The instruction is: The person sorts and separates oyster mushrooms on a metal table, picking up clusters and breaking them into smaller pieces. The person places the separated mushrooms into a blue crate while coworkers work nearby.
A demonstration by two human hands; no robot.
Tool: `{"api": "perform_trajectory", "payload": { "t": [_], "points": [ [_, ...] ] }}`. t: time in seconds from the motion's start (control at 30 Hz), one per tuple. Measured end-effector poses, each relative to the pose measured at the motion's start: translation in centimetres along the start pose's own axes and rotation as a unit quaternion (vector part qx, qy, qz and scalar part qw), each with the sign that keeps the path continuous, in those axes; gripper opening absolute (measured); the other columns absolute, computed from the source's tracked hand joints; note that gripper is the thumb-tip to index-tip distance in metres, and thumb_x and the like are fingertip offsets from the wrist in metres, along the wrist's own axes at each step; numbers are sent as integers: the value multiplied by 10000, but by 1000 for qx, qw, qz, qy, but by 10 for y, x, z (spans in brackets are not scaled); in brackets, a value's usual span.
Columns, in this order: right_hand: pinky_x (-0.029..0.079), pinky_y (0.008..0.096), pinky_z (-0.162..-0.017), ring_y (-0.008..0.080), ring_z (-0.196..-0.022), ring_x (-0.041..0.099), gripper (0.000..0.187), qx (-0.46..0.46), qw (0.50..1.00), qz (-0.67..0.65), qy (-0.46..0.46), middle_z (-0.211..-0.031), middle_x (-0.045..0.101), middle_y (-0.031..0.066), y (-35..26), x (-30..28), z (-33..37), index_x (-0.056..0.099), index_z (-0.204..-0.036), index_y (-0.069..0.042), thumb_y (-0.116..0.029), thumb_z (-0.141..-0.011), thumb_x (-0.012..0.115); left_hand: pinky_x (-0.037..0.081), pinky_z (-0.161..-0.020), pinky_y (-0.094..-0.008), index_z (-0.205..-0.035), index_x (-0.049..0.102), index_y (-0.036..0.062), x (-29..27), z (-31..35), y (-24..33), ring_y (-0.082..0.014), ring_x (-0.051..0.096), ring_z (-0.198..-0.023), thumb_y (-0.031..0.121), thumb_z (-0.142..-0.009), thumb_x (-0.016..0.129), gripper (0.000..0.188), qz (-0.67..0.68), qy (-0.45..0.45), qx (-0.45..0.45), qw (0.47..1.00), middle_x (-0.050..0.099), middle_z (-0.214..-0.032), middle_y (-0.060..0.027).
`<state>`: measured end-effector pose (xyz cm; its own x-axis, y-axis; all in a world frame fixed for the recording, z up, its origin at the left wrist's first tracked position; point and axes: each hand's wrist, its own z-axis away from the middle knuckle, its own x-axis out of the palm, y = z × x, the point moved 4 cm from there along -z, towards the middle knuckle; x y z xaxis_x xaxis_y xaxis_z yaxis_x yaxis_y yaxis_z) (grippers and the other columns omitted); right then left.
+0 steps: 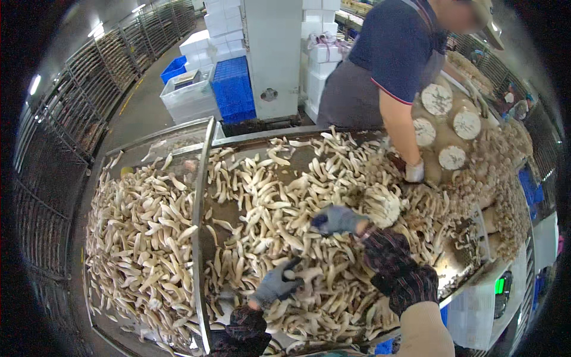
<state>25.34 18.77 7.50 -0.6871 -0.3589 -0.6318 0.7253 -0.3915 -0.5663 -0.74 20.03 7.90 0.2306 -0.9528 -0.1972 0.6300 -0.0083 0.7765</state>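
Pale king oyster mushrooms (273, 205) lie heaped over the sorting table. My left hand (276, 285), in a grey glove, is closed around a mushroom (289, 275) whose pale end shows between thumb and fingers. Farther off and to the right, my right hand (339, 220), gloved in grey with dark blue fingertips, reaches low over the pile. Its fingers point left and are blurred, so I cannot tell what they hold. Just right of it sits a round white block (382, 207) with mushrooms around it. Patterned dark sleeves cover both my forearms.
A metal divider (201, 238) separates the left-hand mushroom heap (140, 232). Across the table a co-worker's gloved hand (414, 172) touches the pile. Several round white-topped blocks (467, 125) stand at the far right. A scale with a green display (501, 287) is at the near right.
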Motion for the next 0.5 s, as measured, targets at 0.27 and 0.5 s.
{"api": "perform_trajectory", "payload": {
  "t": [0.27,0.5],
  "points": [
    [401,462,-975,331,-1140,559,632,73,963,105,237,-1249,582,194,4,3,-141,525,-1288,-88,-558,-871,456,511,-784,-263,-1435,336,43,-36,-24,-33,-127,602,-909,99,-937,581,557,424,233,204,851,617,-1084,-78],
    [459,464,-907,366,-1049,590,532,-50,933,51,352,-1207,574,195,-71,122,50,574,-1226,-116,-517,-883,502,399,-1017,-392,-1409,381,83,37,-3,-30,-251,533,-1135,265,-972,515,492,72,314,279,905,559,-1238,-117]
  ]
}}
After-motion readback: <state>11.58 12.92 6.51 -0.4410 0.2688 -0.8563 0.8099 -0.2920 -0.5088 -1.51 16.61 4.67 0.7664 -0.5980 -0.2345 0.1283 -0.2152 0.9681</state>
